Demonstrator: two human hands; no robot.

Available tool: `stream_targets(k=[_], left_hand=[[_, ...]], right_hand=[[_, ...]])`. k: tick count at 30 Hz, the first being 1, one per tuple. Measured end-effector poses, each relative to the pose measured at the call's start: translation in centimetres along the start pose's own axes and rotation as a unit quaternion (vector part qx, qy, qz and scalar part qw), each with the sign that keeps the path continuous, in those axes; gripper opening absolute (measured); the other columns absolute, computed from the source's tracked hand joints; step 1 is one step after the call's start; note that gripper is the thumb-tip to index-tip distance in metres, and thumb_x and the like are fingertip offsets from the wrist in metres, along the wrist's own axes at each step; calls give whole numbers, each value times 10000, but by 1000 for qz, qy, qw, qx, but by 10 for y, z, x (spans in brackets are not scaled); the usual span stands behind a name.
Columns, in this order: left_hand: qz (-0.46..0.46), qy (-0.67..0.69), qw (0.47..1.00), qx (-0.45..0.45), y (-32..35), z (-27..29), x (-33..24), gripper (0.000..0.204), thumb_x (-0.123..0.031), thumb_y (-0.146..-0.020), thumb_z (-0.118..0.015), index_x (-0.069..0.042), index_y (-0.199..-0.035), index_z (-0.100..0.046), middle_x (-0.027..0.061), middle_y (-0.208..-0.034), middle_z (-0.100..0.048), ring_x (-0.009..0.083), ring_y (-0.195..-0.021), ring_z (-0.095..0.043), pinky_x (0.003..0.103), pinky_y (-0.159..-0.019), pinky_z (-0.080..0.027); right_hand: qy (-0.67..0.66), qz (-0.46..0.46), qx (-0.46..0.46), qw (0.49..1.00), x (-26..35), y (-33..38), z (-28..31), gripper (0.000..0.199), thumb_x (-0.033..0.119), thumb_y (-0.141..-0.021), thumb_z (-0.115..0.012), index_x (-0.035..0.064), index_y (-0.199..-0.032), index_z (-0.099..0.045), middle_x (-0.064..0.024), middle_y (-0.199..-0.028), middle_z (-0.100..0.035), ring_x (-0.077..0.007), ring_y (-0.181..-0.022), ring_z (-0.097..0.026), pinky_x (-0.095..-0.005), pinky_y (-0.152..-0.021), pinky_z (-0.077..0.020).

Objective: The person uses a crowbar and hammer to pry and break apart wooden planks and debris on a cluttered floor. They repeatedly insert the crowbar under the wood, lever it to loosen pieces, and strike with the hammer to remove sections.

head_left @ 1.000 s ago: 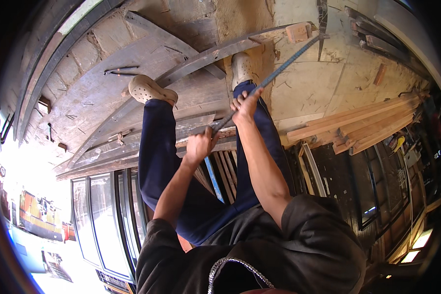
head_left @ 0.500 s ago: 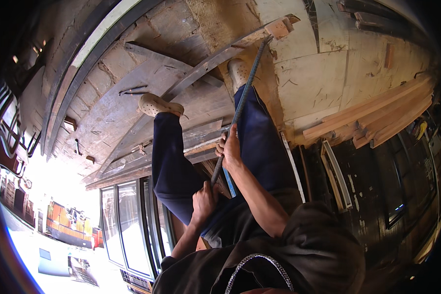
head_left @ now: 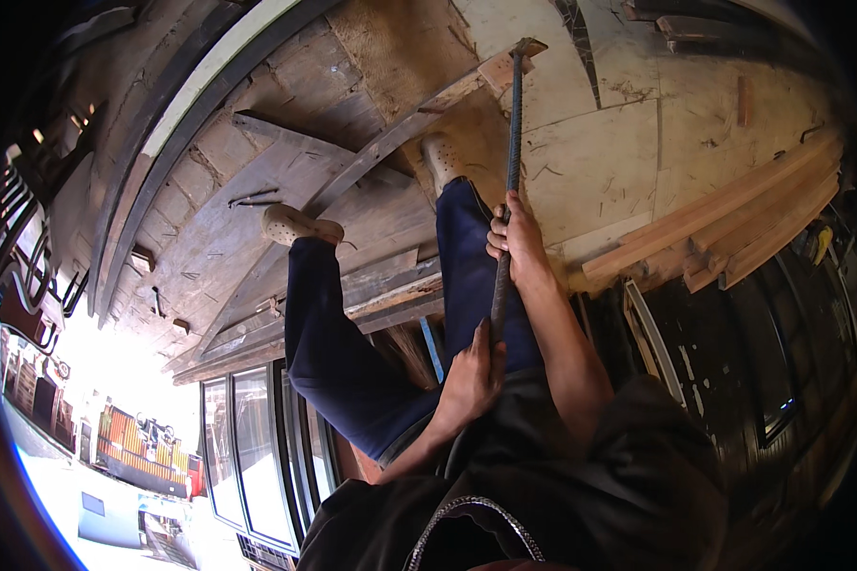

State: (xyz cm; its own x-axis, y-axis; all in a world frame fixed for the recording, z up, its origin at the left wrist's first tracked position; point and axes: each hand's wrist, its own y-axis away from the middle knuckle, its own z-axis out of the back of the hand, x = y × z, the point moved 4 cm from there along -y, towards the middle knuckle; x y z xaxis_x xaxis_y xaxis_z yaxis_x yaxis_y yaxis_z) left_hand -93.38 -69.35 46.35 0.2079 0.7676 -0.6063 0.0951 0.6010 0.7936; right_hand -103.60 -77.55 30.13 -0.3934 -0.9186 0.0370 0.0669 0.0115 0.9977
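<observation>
A long ribbed steel bar point(head_left: 515, 143), like rebar, runs away from my body. My right hand point(head_left: 521, 236) is wrapped round its middle, thumb along the bar. Closer to my waist, my left hand point(head_left: 473, 379) grips the near end. The bar's far end meets a small wooden block point(head_left: 508, 73) at the far end of a long timber point(head_left: 386, 146). Whether the tip is hooked under the block or only touches it, I cannot tell. The timber lies diagonally across the floor, over another dark board point(head_left: 300, 136). My feet in pale clogs point(head_left: 298, 226) stand on either side of the timber.
A tool with two long handles point(head_left: 254, 199) lies on the floor at left, among scattered nails. Planks point(head_left: 719, 224) are stacked at right. Glazed frames point(head_left: 249, 428) stand at lower left. A curved-looking long beam point(head_left: 176, 124) runs along the left. Dark lengths of wood point(head_left: 714, 33) lie far right.
Both hands have moved right with the bar, which now stands more upright in view. The right hand has shifted farther along the bar's direction. The whole view has shifted slightly too.
</observation>
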Motion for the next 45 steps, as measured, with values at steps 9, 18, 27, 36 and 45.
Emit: stream_targets(k=[9, 18, 27, 36, 45], left_hand=[[14, -21, 1000, 2, -29, 1, -19, 395, -133, -933, -489, 102, -1237, -400, 319, -784, -580, 492, -729, -579, 533, -622, -435], [0, -58, 998, 0, -13, -13, -16, 434, -125, -911, -521, 150, -1221, -392, 344, -820, -589, 477, -679, -596, 530, -582, -475], [24, -67, 997, 4, -13, 2, -11, 422, -134, -911, -527, 135, -1217, -414, 351, -873, -582, 500, -773, -587, 530, -657, -467], [-49, -92, 994, -17, -24, 16, -17, 428, -132, -909, -529, 140, -1214, -401, 314, -768, -590, 466, -658, -589, 530, -578, -455], [-61, -103, 992, -29, -24, 23, -16, 437, -142, -903, -547, 136, -1212, -413, 328, -789, -591, 463, -698, -597, 527, -610, -461]], right_hand=[[-28, 12, 25, 999, 25, -22, 4, 386, 459, -1000, -359, 154, -778, -440, 68, -508, -294, -60, -349, -245, -242, -336, -249], [-5, 0, 14, 1000, 18, -2, 11, 377, 460, -995, -375, 149, -793, -441, 69, -508, -291, -59, -357, -253, -240, -346, -252], [-12, 2, 39, 999, 12, -7, -4, 419, 494, -991, -344, 146, -769, -410, 72, -508, -259, -68, -374, -257, -255, -373, -236], [-18, 12, 25, 999, 16, -17, -10, 426, 497, -988, -353, 142, -760, -413, 65, -522, -277, -70, -379, -259, -245, -371, -260], [-24, 20, 24, 999, 14, -17, -15, 423, 491, -993, -341, 139, -767, -406, 65, -525, -275, -72, -378, -265, -247, -367, -261]])
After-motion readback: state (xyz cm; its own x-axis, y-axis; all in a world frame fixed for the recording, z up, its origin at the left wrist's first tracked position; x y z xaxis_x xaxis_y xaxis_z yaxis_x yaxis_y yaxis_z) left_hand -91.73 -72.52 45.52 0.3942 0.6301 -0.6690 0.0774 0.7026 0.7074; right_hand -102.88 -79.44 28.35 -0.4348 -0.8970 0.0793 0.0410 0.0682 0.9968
